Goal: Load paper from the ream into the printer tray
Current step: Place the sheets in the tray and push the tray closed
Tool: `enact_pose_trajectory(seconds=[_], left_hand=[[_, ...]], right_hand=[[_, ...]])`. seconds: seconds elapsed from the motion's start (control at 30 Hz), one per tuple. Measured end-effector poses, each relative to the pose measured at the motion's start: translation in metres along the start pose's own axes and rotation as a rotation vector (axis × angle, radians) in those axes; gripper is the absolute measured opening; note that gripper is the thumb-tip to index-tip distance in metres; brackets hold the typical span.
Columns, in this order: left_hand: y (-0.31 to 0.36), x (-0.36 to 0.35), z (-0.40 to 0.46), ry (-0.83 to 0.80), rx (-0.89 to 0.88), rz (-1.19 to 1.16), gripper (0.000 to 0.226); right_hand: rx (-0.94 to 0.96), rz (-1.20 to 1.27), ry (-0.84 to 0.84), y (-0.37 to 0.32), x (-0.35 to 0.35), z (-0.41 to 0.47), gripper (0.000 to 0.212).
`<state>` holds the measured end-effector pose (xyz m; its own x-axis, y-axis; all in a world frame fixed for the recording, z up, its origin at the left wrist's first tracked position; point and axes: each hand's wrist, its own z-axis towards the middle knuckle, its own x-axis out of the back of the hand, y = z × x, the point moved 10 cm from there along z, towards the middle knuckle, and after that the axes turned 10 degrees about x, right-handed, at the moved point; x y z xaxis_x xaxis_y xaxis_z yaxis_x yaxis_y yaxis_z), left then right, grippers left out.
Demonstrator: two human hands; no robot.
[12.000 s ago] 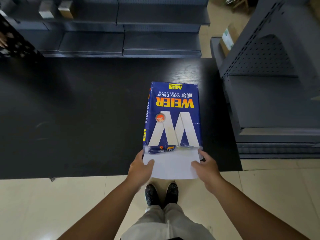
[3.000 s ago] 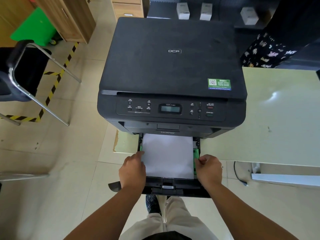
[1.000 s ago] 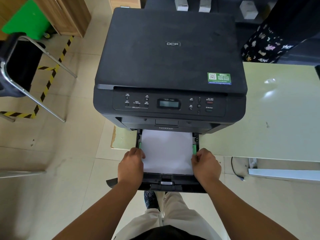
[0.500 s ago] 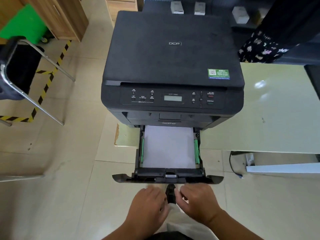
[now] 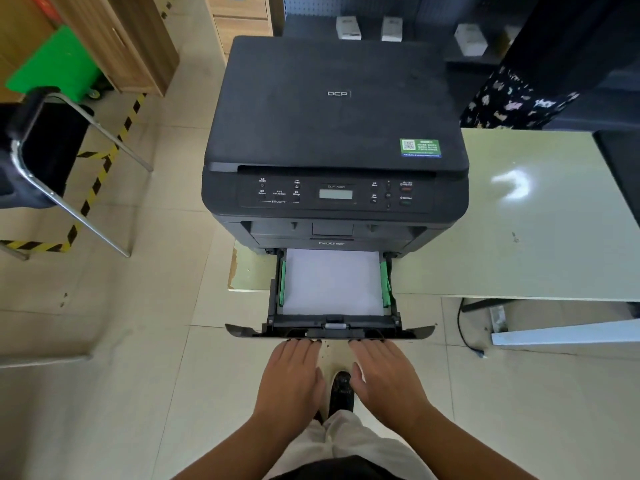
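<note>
Pressing two flat hands, left hand (image 5: 293,375), right hand (image 5: 384,372), one tray (image 5: 329,332), one paper stack (image 5: 332,282)

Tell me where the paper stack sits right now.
In the head view, the paper stack lies flat in the pulled-out tray below the printer, between two green guides, just beyond both hands.

Black printer (image 5: 337,133) on a pale surface (image 5: 540,237) — tray (image 5: 330,329) pulled out in front, holding a flat white paper stack (image 5: 332,282) between green side guides (image 5: 384,282).
</note>
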<state>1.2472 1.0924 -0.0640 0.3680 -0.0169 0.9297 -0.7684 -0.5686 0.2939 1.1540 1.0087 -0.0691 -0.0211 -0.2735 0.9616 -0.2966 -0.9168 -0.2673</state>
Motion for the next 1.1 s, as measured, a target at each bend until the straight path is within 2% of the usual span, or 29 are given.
enact_pose_trajectory(seconds=[0.3, 0.53, 0.7, 0.97, 1.1], left_hand=[[0.003, 0.004, 0.041, -0.063, 0.040, 0.106, 0.061], [0.002, 0.029, 0.096, -0.031, 0.071, 0.017, 0.067], [-0.002, 0.043, 0.119, -0.015, 0.083, 0.007, 0.069], [-0.010, 0.026, 0.124, -0.101, 0.070, 0.026, 0.085], [-0.012, 0.014, 0.118, -0.185, 0.053, 0.094, 0.083]], right_hand=[[-0.147, -0.036, -0.108, 0.021, 0.002, 0.031, 0.060], [-0.199, -0.032, -0.128, 0.050, 0.020, 0.084, 0.072], [-0.200, -0.024, -0.138, 0.065, 0.026, 0.110, 0.069], [-0.207, -0.028, -0.169, 0.069, 0.026, 0.124, 0.073], [-0.207, -0.023, -0.181, 0.068, 0.028, 0.124, 0.073]])
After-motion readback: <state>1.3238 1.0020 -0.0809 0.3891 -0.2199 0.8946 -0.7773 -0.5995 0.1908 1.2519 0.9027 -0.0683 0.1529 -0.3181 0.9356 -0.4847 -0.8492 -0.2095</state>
